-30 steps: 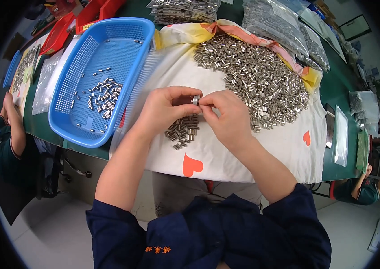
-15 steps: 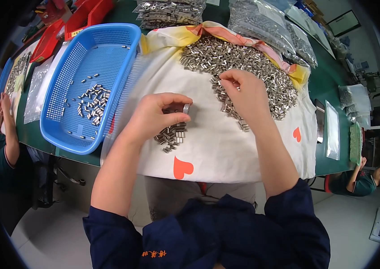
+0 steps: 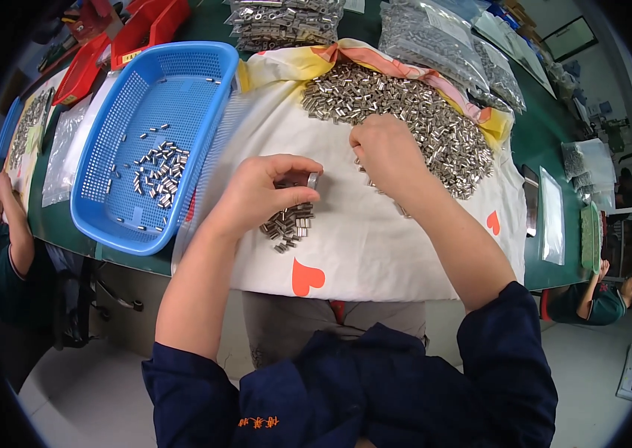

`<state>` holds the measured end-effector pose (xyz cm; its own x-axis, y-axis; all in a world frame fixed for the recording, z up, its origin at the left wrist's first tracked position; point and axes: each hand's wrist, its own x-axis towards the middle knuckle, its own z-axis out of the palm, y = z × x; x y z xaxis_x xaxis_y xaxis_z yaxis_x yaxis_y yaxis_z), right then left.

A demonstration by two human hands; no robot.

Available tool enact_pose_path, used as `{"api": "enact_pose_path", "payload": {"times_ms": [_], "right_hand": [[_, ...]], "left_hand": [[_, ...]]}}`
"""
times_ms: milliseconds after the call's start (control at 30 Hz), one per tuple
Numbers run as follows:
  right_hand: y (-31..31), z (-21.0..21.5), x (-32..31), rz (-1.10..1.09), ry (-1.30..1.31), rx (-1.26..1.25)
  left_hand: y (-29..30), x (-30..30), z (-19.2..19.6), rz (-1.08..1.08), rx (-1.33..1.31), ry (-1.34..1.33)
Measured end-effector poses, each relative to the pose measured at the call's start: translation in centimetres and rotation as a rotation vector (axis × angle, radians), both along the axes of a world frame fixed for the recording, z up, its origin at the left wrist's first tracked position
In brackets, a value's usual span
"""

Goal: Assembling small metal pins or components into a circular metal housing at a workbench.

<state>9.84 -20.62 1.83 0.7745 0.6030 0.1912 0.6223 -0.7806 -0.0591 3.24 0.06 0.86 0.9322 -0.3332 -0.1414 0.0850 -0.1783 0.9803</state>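
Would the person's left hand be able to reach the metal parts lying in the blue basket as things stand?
Probably yes: the left hand sits just beside the blue basket, which is open-topped, and nothing lies between it and the metal parts.

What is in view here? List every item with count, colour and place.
big heap of metal pieces: too many to count, silver, far side of the cloth
small pile of metal pieces: a handful, silver, under the left hand
cloth: one, white with red hearts, table centre
basket: one, blue, left, some pieces inside
bags of parts: several, clear, far edge
bins: some, red, far left
left hand: holds one piece
right hand: on the big heap
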Motion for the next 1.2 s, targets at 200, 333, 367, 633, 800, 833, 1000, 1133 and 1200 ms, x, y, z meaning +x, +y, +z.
{"api": "enact_pose_path", "payload": {"times_ms": [200, 333, 367, 633, 800, 833, 1000, 1133, 1200], "right_hand": [[0.2, 2.0, -1.8, -0.218, 0.267, 0.624], [1.7, 0.9, -4.7, -0.127, 0.590, 0.874], [2.0, 0.7, -5.3, -0.104, 0.614, 0.904], [2.7, -0.4, -5.5, -0.112, 0.540, 0.928], [3.0, -0.2, -5.7, -0.078, 0.490, 0.915], [3.1, -0.2, -5.7, -0.067, 0.457, 0.919], [3.4, -0.6, -5.9, -0.059, 0.364, 0.862], [3.5, -0.8, -6.0, -0.025, 0.200, 0.759], [3.2, -0.8, -5.8, -0.016, 0.205, 0.764]], "left_hand": [[0.2, 0.0, -0.5, 0.033, -0.084, 0.050], [0.3, 0.3, -0.8, 0.095, -0.261, 0.071], [0.3, 0.4, -0.8, 0.090, -0.254, 0.075], [0.3, 0.3, -0.5, 0.084, -0.241, 0.075], [0.3, 0.3, -0.5, 0.107, -0.233, 0.058], [0.3, 0.3, -0.6, 0.112, -0.231, 0.046], [0.3, 0.2, -0.8, 0.120, -0.221, 0.039], [0.1, 0.0, -0.8, 0.135, -0.137, -0.001], [0.1, 0.0, -0.6, 0.132, -0.150, 0.006]]}}
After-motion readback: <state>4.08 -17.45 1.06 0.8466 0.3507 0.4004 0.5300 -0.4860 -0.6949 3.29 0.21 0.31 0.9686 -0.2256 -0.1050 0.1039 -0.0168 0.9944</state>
